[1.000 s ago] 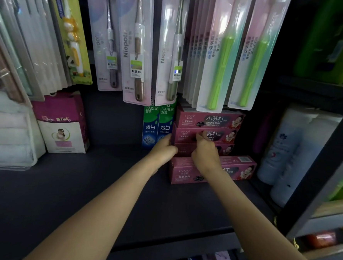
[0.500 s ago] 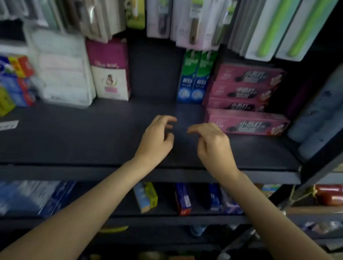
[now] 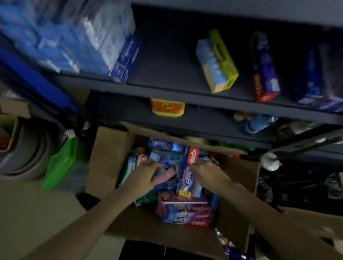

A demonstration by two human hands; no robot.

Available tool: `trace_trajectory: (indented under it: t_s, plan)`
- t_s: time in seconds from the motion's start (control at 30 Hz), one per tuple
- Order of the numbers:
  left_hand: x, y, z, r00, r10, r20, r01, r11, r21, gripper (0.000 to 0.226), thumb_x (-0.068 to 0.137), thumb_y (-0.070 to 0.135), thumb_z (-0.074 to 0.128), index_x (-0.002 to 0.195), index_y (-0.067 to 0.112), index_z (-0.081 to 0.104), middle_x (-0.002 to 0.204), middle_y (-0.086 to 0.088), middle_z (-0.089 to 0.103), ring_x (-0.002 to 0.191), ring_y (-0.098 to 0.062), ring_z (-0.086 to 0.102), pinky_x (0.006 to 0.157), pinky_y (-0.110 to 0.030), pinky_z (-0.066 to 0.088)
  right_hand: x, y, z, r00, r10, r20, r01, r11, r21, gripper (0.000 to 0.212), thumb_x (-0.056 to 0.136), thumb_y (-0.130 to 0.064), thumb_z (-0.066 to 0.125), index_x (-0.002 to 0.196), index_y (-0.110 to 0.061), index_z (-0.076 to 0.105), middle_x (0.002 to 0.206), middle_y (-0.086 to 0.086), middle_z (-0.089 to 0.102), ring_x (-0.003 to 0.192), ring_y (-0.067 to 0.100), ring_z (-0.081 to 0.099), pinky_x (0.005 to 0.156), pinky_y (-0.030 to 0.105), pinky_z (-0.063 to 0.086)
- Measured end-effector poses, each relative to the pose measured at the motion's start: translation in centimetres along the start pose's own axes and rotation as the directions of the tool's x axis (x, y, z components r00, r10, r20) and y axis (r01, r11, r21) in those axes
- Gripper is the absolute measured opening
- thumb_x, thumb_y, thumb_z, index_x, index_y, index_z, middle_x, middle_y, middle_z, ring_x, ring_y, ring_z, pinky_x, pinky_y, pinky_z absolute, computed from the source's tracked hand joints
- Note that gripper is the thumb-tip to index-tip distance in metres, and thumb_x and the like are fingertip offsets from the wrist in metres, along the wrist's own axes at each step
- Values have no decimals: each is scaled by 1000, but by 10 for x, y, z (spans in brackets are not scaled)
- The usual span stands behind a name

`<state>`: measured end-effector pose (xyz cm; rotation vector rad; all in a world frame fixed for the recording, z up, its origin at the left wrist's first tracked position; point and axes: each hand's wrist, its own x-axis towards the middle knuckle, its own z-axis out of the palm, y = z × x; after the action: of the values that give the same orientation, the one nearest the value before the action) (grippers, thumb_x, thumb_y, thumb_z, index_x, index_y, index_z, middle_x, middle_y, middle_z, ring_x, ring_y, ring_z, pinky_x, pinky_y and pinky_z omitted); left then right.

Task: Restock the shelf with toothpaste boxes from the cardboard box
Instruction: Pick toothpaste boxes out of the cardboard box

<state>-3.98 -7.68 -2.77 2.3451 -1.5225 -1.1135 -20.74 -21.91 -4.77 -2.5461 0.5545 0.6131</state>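
An open cardboard box (image 3: 108, 156) stands on the floor below the dark shelves (image 3: 169, 89), filled with several toothpaste boxes. My left hand (image 3: 143, 174) is inside it, fingers curled over a pink toothpaste box (image 3: 168, 177). My right hand (image 3: 206, 172) is also in the box, its fingertips against the edge of a tilted blue-and-red toothpaste box (image 3: 187, 183); blur hides whether it grips it. A red-and-blue multipack (image 3: 183, 211) lies nearer to me in the box.
The lower shelf holds blue packs (image 3: 72, 37), a yellow-and-blue box (image 3: 217, 60) and a red-and-blue box (image 3: 266, 75). Left of the cardboard box sit a green bag (image 3: 62, 163) and stacked basins (image 3: 24, 151); a black bag (image 3: 299, 188) lies on the right.
My view has dropped from the upper shelf with the pink toothpaste stack to the floor. Both hands left that shelf and went down into the cardboard box.
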Motion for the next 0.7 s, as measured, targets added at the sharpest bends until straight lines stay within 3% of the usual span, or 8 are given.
trace_trajectory:
  t_s: [0.07, 0.13, 0.27, 0.43, 0.53, 0.63, 0.7]
  plan:
    - [4, -33, 20, 991, -129, 39, 130, 991, -22, 29, 90, 8, 44, 118, 7, 55, 122, -13, 54, 105, -26, 55, 80, -24, 38, 27, -11, 32, 995, 12, 97, -13, 1000, 7, 36, 94, -2, 39, 129, -5, 47, 124, 14, 53, 114, 30, 50, 88, 39, 43]
    - [6, -59, 39, 977, -204, 66, 207, 977, -42, 29, 90, 6, 46, 118, 7, 55, 121, -12, 54, 105, -25, 56, 77, -21, 37, 56, -22, 62, 986, -33, 164, 40, 998, -40, 43, 96, -3, 39, 139, -5, 38, 134, 12, 46, 121, 29, 45, 92, 36, 39]
    - [20, -99, 73, 970, -235, 61, 240, 967, -83, 29, 91, 8, 47, 119, 9, 54, 123, -8, 54, 111, -22, 54, 90, -28, 41, 122, -29, 109, 971, -30, 238, 92, 964, -250, 35, 90, -1, 49, 124, -2, 52, 130, 14, 49, 123, 32, 44, 97, 40, 42]
    - [29, -126, 101, 970, -242, 4, 239, 957, -161, 26, 91, 8, 47, 115, 10, 55, 120, -7, 55, 108, -21, 56, 92, -33, 45, 172, -25, 147, 933, 58, 356, 149, 836, -528, 36, 91, -8, 54, 126, -10, 51, 135, 10, 48, 129, 29, 36, 107, 41, 30]
    - [26, -132, 104, 976, -215, -34, 205, 960, -193, 25, 90, 6, 48, 114, 8, 56, 117, -8, 55, 105, -21, 57, 89, -29, 44, 175, -18, 142, 939, 0, 345, 178, 857, -484, 36, 87, -4, 57, 123, -9, 53, 129, 10, 53, 124, 27, 41, 101, 38, 33]
    - [21, -131, 93, 977, -215, 3, 210, 954, -213, 25, 90, 6, 50, 114, 8, 55, 120, -8, 55, 106, -20, 56, 88, -27, 43, 165, -24, 107, 931, -77, 356, 198, 927, -317, 34, 87, -19, 60, 118, -6, 55, 119, 13, 56, 113, 30, 50, 90, 38, 43]
    - [18, -122, 75, 976, -210, 56, 217, 956, -200, 28, 89, 8, 53, 117, 8, 52, 123, -10, 53, 107, -22, 56, 88, -29, 42, 156, -37, 75, 944, -58, 325, 132, 969, -209, 35, 85, -28, 63, 110, -5, 57, 109, 14, 58, 101, 30, 56, 81, 37, 49]
